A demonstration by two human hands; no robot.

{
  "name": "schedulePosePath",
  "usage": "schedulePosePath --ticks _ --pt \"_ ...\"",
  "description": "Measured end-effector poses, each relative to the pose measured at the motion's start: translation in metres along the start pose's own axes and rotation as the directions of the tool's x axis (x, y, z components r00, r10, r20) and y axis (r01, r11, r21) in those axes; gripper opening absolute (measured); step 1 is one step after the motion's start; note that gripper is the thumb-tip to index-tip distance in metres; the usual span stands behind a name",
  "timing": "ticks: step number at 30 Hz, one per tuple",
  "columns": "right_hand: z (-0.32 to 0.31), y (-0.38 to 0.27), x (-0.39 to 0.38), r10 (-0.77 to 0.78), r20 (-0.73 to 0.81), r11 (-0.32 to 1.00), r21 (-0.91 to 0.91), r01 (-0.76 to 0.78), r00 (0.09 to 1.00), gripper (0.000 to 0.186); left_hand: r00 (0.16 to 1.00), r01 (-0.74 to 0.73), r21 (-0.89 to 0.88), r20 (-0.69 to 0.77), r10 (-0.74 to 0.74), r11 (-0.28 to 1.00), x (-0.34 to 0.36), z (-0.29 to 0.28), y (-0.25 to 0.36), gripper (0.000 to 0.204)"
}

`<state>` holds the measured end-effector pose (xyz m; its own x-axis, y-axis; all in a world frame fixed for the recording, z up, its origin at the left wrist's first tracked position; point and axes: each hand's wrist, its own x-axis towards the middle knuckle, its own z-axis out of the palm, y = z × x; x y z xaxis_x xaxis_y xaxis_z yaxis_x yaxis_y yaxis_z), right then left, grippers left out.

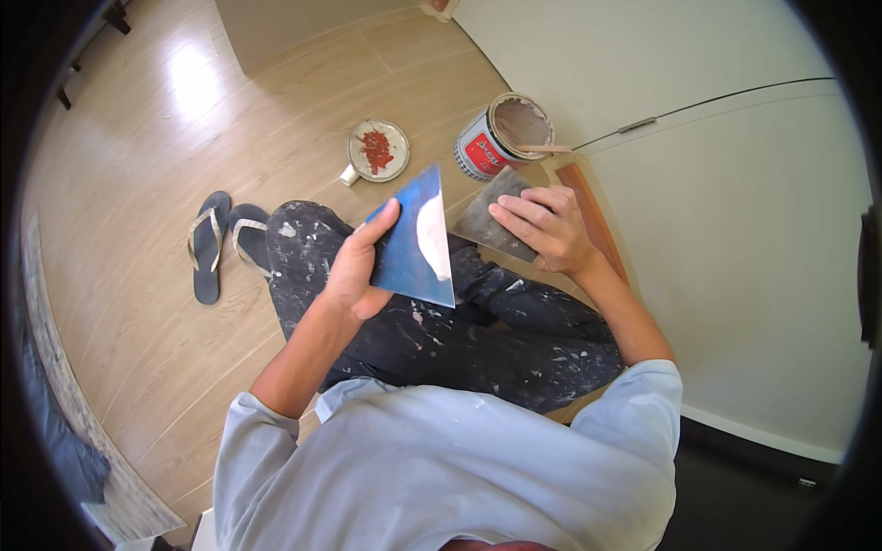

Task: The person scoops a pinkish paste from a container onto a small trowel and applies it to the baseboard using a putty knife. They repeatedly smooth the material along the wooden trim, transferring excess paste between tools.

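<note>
My left hand (354, 271) grips a blue flat putty spreader (400, 262) by its left side, thumb on top. A smear of white putty (432, 239) lies along the spreader's right edge. In my right hand (549, 228) is a grey, stained flat spreader (489, 219), with my fingers laid over its upper face. The two spreaders are held close together above my paint-spattered dark trousers (441, 354). Just beyond my right hand stands an opened tin (476, 151) with pale brown paste inside and a wooden stick (549, 149) across its rim.
A round lid (397, 163) holding reddish-brown scraps lies on the wood floor (165, 367), left of the tin. A pair of flip-flops (209, 262) sits by my left knee. On the right rises a large pale panel (735, 230), with a reddish-brown strip (593, 216) at its base.
</note>
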<state>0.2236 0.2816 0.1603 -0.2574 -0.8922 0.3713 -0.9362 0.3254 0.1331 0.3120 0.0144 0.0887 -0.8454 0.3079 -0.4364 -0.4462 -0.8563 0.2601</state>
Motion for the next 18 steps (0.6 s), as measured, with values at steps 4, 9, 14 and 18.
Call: schedulePosePath --ticks 4,9,14,18 --pt "0.029 -0.017 0.001 0.523 -0.086 0.778 0.455 -0.433 0.848 0.041 0.964 -0.265 -0.044 -0.049 0.262 0.963 0.015 -0.008 0.005 0.042" --pt "0.059 -0.059 0.029 0.887 0.015 0.215 0.872 -0.44 0.462 0.032 0.886 -0.443 -0.105 -0.204 0.416 0.891 0.033 0.009 -0.016 0.051" --pt "0.063 -0.082 0.047 0.872 -0.205 0.36 0.883 -0.3 0.445 0.034 0.875 -0.459 -0.147 -0.244 0.418 0.876 0.037 0.022 -0.023 0.044" --pt "0.054 -0.081 0.058 0.631 -0.36 0.694 0.657 -0.294 0.687 0.04 0.879 -0.461 -0.102 -0.186 0.438 0.882 0.036 0.028 -0.02 0.043"
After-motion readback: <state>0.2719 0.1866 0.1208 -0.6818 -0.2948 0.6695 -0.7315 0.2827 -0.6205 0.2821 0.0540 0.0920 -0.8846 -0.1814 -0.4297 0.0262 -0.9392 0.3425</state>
